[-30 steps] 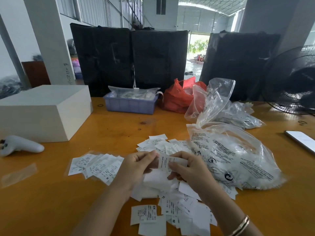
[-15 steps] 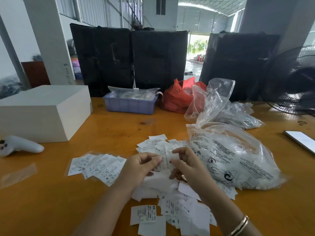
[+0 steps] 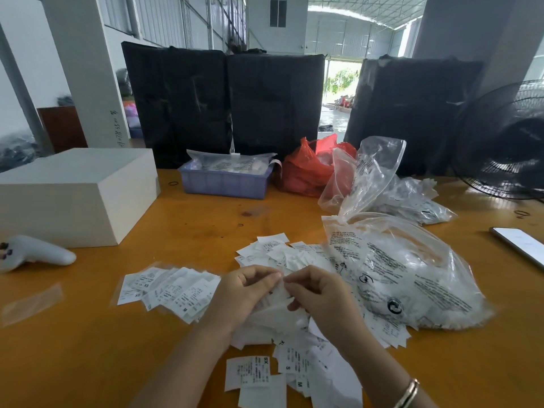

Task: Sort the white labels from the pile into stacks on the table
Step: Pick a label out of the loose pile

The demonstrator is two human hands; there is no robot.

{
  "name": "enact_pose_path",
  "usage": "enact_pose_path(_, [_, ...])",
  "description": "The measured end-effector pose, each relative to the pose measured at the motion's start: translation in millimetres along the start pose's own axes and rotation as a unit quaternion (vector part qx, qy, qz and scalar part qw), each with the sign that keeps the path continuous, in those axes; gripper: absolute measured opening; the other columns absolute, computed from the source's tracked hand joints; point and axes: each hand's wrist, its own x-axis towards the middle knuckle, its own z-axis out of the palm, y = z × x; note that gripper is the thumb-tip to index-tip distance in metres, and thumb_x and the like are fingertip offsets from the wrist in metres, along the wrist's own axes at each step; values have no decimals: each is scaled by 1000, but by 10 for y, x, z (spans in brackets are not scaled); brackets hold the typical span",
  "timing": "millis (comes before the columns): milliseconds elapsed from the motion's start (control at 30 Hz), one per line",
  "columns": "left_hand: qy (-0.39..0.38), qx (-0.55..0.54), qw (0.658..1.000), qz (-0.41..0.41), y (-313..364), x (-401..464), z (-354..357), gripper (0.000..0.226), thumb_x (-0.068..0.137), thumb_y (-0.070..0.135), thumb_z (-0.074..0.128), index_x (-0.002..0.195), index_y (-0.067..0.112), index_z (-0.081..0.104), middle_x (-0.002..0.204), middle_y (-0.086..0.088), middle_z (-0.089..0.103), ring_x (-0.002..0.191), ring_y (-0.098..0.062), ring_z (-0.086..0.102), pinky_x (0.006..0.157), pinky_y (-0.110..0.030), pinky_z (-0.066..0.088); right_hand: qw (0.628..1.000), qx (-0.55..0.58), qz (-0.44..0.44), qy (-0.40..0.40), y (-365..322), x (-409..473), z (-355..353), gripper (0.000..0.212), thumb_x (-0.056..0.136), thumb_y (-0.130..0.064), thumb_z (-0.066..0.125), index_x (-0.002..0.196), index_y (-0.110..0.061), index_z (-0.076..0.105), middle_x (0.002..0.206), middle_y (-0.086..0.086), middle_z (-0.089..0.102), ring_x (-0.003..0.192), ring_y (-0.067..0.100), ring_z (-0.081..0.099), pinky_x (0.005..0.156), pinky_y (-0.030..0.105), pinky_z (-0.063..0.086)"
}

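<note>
A: Hands, head view: two. left hand (image 3: 244, 293) and right hand (image 3: 321, 293) both pinch one white label (image 3: 281, 290), fingertips meeting over the loose label pile (image 3: 282, 322) on the orange table (image 3: 88, 348).

B: Containers?

A: One blue tray (image 3: 225, 182) with bagged labels. One red bag (image 3: 306, 169). One big clear bag (image 3: 403, 269) stuffed with labels, crinkly. One fanned stack (image 3: 170, 290) sits left of the pile.

I have brought both hands closer together: left hand (image 3: 244, 293) and right hand (image 3: 318, 293) now crumple the label (image 3: 279, 291) between fingertips.
</note>
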Motion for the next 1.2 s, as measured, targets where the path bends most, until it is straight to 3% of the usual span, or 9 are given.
enact_pose_path(167, [22, 18, 1000, 9, 7, 15, -19, 7, 83, 34, 69, 82, 32, 75, 79, 16, 73, 73, 5, 65, 55, -6, 44, 999, -2, -3, -34, -2, -3, 0, 18, 88, -11, 65, 88, -28, 72, 74, -10, 71, 68, 3, 66, 59, 10, 46])
enact_pose_path(333, [38, -16, 999, 12, 38, 31, -72, 4, 81, 27, 72, 84, 26, 76, 75, 12, 73, 66, 3, 65, 56, -11, 48, 998, -28, -8, -58, 7, 3, -13, 22, 91, -20, 61, 90, -41, 69, 81, -9, 70, 74, 8, 63, 68, 19, 52])
enact_pose_path(467, [153, 47, 986, 45, 10, 98, -288, 4, 84, 25, 69, 87, 27, 69, 70, 6, 68, 51, -2, 58, 45, -15, 45, 998, 23, -17, 50, 0, 67, -161, 24, 91, -10, 57, 89, -30, 68, 79, -9, 70, 67, 14, 58, 63, 25, 50])
enact_pose_path(600, [251, 202, 944, 67, -50, 182, -511, 12, 88, 25, 65, 81, 32, 60, 81, 10, 66, 64, -7, 61, 44, -18, 44, 962, -134, -116, 207, 28, 141, -385, 18, 92, -7, 56, 96, -21, 67, 82, -8, 66, 56, 1, 51, 52, 11, 43])
enact_pose_path(700, [256, 331, 907, 51, -127, 226, -631, 10, 90, 29, 64, 82, 33, 57, 85, 9, 68, 65, -6, 59, 51, -25, 48, 909, -247, -169, 289, 72, 188, -626, 19, 90, -2, 56, 102, -13, 66, 102, 4, 66, 69, 9, 53, 64, 15, 45])
enact_pose_path(767, [266, 432, 861, 33, -174, 232, -661, 4, 89, 34, 63, 92, 32, 61, 95, 7, 68, 82, -14, 59, 66, -30, 43, 894, -307, -130, 300, 129, 227, -790, 23, 93, -1, 53, 110, -9, 65, 115, 11, 63, 66, 9, 49, 60, 14, 39])
enact_pose_path(867, [280, 496, 822, 17, -183, 224, -637, 26, 89, 40, 60, 113, 31, 60, 121, 3, 58, 113, -22, 47, 86, -39, 39, 888, -373, -14, 268, 249, 296, -927, 34, 95, 0, 45, 126, -10, 55, 125, 16, 60, 76, 21, 59, 58, 26, 45])
enact_pose_path(1000, [270, 504, 818, 59, -145, 213, -531, 29, 89, 42, 58, 115, 31, 59, 126, 4, 52, 117, -21, 42, 89, -34, 36, 864, -454, 86, 200, 371, 354, -937, 44, 95, 1, 39, 135, -16, 43, 114, 17, 63, 85, 25, 52, 63, 32, 41])
enact_pose_path(1200, [235, 502, 826, 98, -159, 188, -381, 24, 90, 42, 55, 112, 33, 61, 124, 9, 54, 116, -15, 41, 85, -28, 33, 873, -419, 24, 251, 420, 368, -946, 36, 92, 2, 47, 123, -11, 59, 109, 17, 66, 93, 31, 59, 72, 33, 45])
